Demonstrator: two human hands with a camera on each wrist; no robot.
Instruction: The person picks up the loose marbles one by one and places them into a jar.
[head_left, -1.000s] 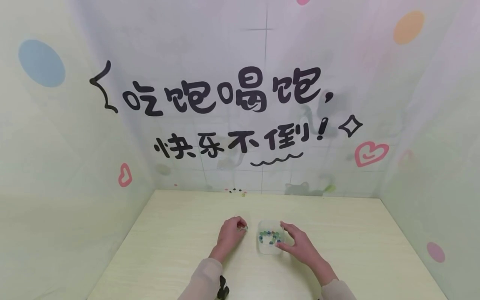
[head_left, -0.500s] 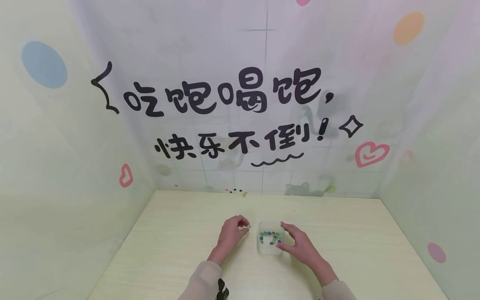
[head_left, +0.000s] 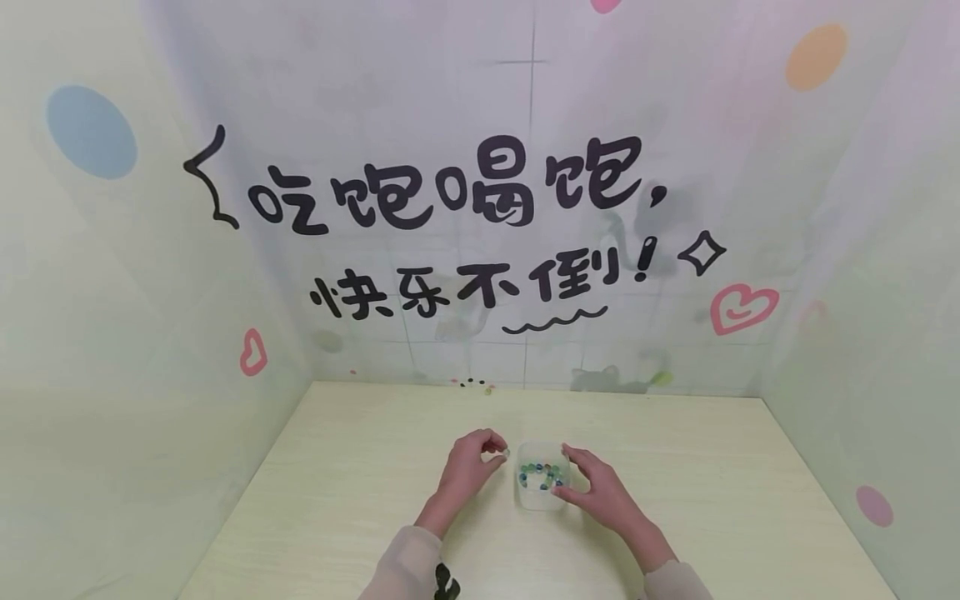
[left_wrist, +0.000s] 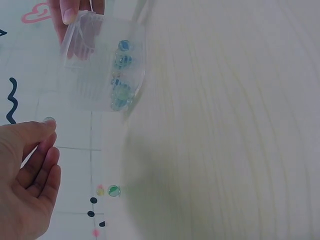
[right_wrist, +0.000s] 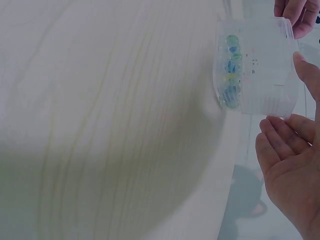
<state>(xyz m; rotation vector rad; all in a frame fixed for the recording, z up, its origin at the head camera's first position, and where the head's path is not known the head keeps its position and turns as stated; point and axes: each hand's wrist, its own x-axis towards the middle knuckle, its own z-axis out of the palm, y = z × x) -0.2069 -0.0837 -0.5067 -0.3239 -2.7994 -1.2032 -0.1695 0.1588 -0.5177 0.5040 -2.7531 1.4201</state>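
A clear plastic container [head_left: 537, 502] stands upright on the table with several green and blue glass marbles [left_wrist: 122, 90] in it. My right hand [head_left: 600, 492] grips its right side, thumb on the near side and fingers at the far side. Just left of the rim, my left hand [head_left: 465, 468] pinches a small glass marble [head_left: 507, 452] between thumb and index finger. In the left wrist view only a sliver of it shows past the thumb. Another green marble [left_wrist: 114, 190] lies on the table below the left hand, hidden behind that hand in the head view.
The pale wood-grain table [head_left: 360, 450] is enclosed by printed cloth walls at the back [head_left: 420, 350] and on both sides. A black object [head_left: 446, 582] shows beside the left sleeve.
My left hand has lifted a marble and carried it right, closer to the container. The right hand and the container have stayed in place.
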